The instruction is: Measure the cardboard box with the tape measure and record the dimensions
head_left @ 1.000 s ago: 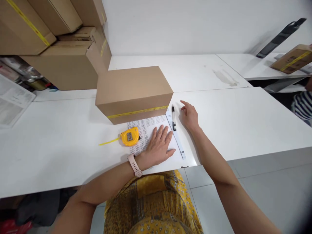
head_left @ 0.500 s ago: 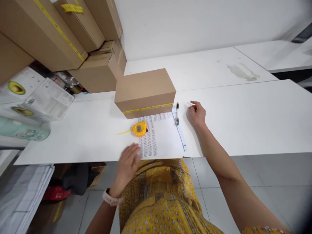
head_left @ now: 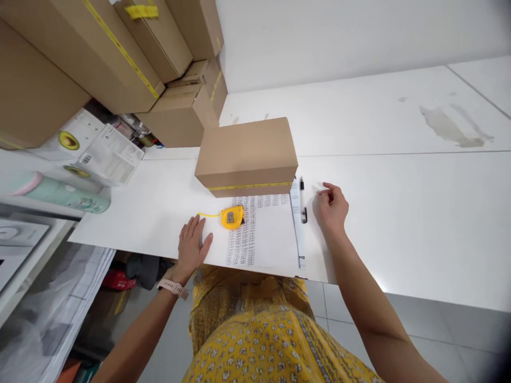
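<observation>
My left hand (head_left: 192, 245) lies flat on the white table near its front edge, fingers stretched and holding nothing. Its fingertips are close to the end of the yellow blade drawn from a tape measure (head_left: 232, 217). That tape measure rests partly on a sheet of paper (head_left: 275, 234) with columns of handwriting. Right of the sheet, a pen (head_left: 302, 199) lies along a bluish printed paper (head_left: 297, 229). My right hand (head_left: 333, 206) rests on the table beside the pen, loosely curled with the index finger partly out, nothing in it. Behind the sheet stands a closed cardboard box (head_left: 247, 154) with yellow tape.
Several cardboard boxes (head_left: 175, 122) are stacked at the back left. Near them are a white carton with avocado pictures (head_left: 114, 154) and a mint-green bottle (head_left: 75, 192) lying on its side. A wall (head_left: 319, 42) closes off the back.
My left hand has moved left and come down flat on the table by the tape blade. My right hand stays beside the pen. The view has shifted somewhat.
</observation>
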